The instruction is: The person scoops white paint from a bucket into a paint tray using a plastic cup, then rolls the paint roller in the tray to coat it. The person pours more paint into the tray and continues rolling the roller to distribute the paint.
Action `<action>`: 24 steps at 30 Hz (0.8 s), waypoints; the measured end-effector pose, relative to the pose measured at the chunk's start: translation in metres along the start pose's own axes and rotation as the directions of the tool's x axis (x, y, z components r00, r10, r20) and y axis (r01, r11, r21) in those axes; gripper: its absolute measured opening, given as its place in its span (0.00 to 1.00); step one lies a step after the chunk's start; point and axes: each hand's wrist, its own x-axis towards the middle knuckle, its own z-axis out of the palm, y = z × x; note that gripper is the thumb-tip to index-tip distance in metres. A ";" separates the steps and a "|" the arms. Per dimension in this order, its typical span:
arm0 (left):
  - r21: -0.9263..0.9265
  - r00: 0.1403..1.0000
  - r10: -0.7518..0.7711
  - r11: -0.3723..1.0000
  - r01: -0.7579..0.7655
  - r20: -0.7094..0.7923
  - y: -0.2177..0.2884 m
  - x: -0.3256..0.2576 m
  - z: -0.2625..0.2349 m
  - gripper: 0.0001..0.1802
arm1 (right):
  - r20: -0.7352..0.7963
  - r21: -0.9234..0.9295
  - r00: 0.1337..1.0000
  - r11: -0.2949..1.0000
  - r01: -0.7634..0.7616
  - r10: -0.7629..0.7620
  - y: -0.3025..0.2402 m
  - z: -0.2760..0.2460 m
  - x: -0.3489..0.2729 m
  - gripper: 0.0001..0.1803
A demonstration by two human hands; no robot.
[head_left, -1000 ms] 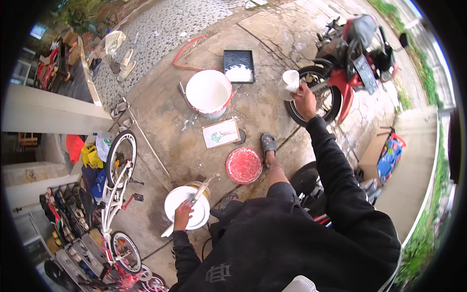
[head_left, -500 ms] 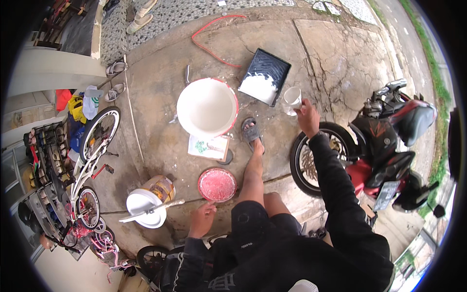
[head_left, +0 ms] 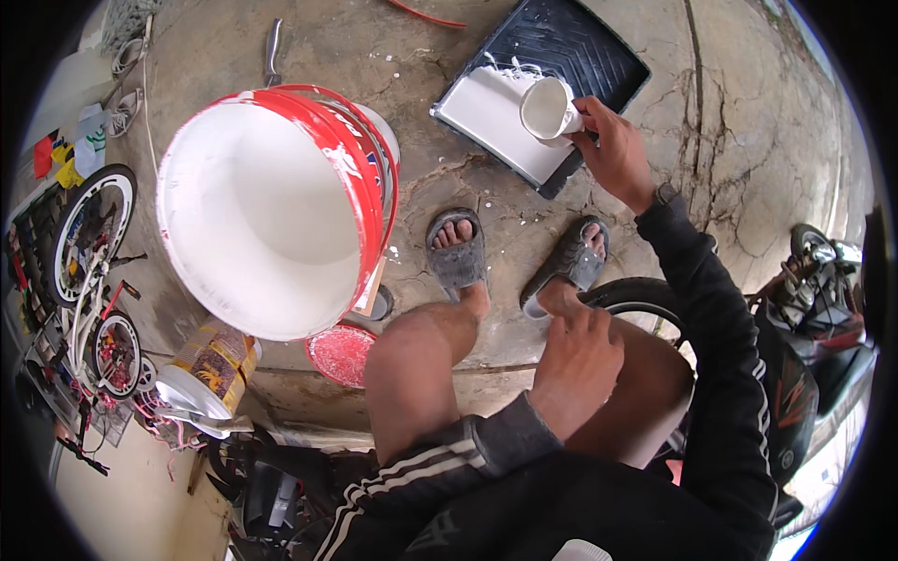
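Observation:
A white cup (head_left: 543, 108) is held at its right side by the fingers of my right hand (head_left: 612, 150). The cup hangs over a black paint tray (head_left: 599, 49), and its wide mouth shows a pale inside. White paint (head_left: 496, 120) covers the tray's near left part, with the ridged slope bare behind it. My left hand (head_left: 578, 369) lies at my right knee, fingers loosely bent and apart, holding nothing. To the left a big red and white bucket (head_left: 360, 178) stands with whitish paint inside.
A red lid (head_left: 341, 355) lies near my left knee. Beyond the bucket is a knife (head_left: 272, 51). A yellow-brown can (head_left: 220, 360) stands lower left, near a white bicycle (head_left: 89, 252). Motorcycles (head_left: 818, 365) stand at the right.
My view has lowered and the bucket looks much larger. The cup has come from beside the tray to above its painted part. My left hand has crossed to my right knee.

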 end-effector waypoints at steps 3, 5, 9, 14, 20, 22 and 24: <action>0.061 0.998 -0.036 0.998 0.033 0.049 -0.007 0.021 0.004 0.12 | 0.068 -0.028 0.993 0.995 0.100 -0.098 0.034 0.030 0.013 0.18; 0.135 0.993 -0.109 0.986 0.101 0.054 -0.011 0.037 0.012 0.13 | 0.110 -0.081 0.986 0.988 0.135 -0.126 0.046 0.041 0.028 0.18; 0.075 0.988 0.107 0.992 -0.099 -0.107 -0.010 0.048 0.030 0.16 | 0.137 -0.218 0.978 0.959 0.183 -0.155 0.062 0.058 0.040 0.18; 0.098 0.985 0.171 0.981 -0.167 -0.033 -0.009 0.036 0.049 0.16 | 0.154 -0.339 0.984 0.931 0.136 -0.088 0.056 0.056 0.035 0.17; 0.078 0.965 0.218 0.975 -0.208 -0.145 0.001 0.016 0.059 0.17 | 0.166 -0.391 0.986 0.916 0.086 -0.022 0.046 0.030 0.001 0.16; 0.076 0.963 0.213 0.976 -0.203 -0.166 0.001 0.013 0.061 0.18 | 0.180 -0.413 0.984 0.908 0.071 0.005 0.042 0.023 -0.009 0.15; 0.071 0.962 0.226 0.973 -0.218 -0.152 0.002 0.010 0.060 0.18 | 0.186 -0.442 0.982 0.895 0.065 0.020 0.041 0.017 -0.016 0.15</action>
